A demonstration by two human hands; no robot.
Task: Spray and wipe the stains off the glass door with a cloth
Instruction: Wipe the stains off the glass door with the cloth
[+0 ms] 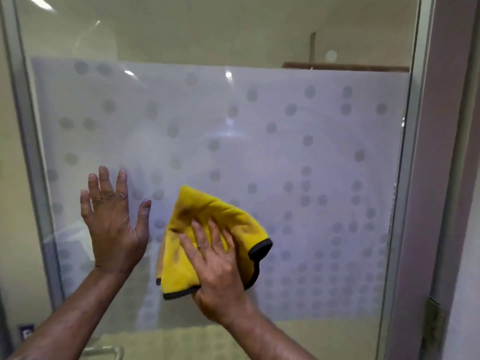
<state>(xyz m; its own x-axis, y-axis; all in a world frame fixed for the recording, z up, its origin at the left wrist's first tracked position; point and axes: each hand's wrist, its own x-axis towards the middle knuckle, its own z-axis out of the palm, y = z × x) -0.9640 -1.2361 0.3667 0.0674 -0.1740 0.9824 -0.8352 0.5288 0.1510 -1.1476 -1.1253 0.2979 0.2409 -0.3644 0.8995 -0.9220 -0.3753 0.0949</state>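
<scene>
Right hand (pixel 218 268), fingers spread, pressed yellow cloth (pixel 207 229) flat against frosted glass door (pixel 311 152); left hand (pixel 111 224), fingers wide, rested near door's left edge.

A mauve wall post (pixel 441 152) stands at right; a brown ledge (pixel 345 66) shows beyond, upper right.

A single head-worn wide-angle view looks straight at the glass door (pixel 298 157) from close up
</scene>
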